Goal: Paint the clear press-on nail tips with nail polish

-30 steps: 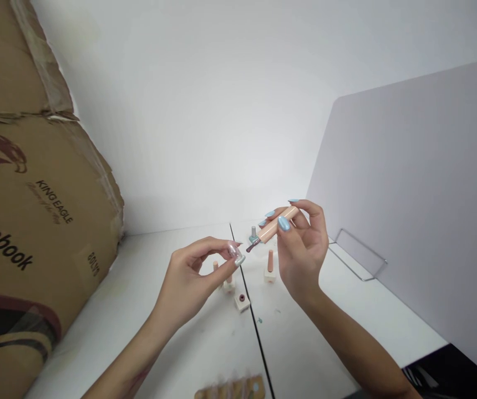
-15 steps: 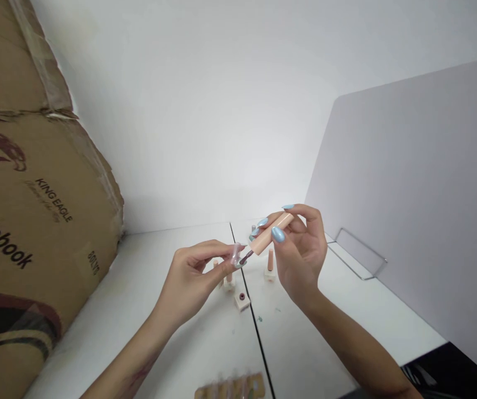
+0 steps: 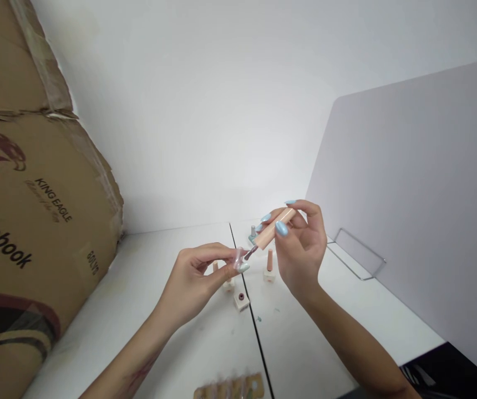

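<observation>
Between the thumb and fingers of my left hand point(image 3: 199, 282) is a small translucent pinkish piece point(image 3: 238, 259); its exact kind I cannot make out. My right hand point(image 3: 300, 249) grips a nail polish brush point(image 3: 274, 230) by its long peach cap. The dark, coated bristles point down-left, close to the translucent piece; whether they touch it I cannot tell. Below my hands stands an uncapped nail polish bottle point(image 3: 242, 302) with a dark rim. A peach-capped nail polish bottle point(image 3: 269, 273) stands to its right, beneath the brush.
More polish bottles point(image 3: 228, 285) stand partly hidden behind my left hand, and a teal one point(image 3: 252, 236) farther back. A brown card point(image 3: 257, 383) carrying clear pieces lies at the front. A cardboard box point(image 3: 55, 221) flanks the left, a grey panel point(image 3: 421, 166) with wire stand point(image 3: 359, 255) the right.
The brush has drawn back slightly up and right from the translucent piece with my right hand. My left hand keeps its hold, with the piece turned a little.
</observation>
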A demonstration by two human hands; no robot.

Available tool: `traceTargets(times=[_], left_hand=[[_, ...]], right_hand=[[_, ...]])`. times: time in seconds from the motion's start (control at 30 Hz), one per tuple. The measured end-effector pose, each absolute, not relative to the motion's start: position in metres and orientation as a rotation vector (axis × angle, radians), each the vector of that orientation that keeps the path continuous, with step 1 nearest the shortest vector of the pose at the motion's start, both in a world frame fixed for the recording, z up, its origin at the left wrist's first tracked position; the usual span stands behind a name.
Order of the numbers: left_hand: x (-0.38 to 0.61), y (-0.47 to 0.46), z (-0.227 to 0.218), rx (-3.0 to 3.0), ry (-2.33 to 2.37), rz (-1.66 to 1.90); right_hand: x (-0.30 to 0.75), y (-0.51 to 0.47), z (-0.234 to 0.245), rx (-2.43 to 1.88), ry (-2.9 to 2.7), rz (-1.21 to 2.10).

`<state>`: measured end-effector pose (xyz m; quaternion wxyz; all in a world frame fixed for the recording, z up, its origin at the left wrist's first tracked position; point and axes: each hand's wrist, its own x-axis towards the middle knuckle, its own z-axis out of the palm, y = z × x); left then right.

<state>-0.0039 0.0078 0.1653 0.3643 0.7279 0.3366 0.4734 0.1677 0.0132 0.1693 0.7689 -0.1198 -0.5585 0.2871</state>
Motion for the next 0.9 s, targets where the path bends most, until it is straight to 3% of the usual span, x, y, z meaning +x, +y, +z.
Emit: traceTargets(times=[0.33, 0.6, 0.9], left_hand=[[-0.003, 0.005, 0.163, 1.872, 0.866, 1.209], [-0.003, 0.003, 0.166, 1.928, 0.851, 1.189], [-0.001, 0.003, 0.163, 1.945, 0.858, 1.221]], right_hand=[[0.173, 0.018, 0.172, -0.406, -1.158, 0.595], [0.172, 0.011, 0.172, -0.245, -1.362, 0.678], [0.181, 0.022, 0.176, -0.434, -1.189, 0.570]])
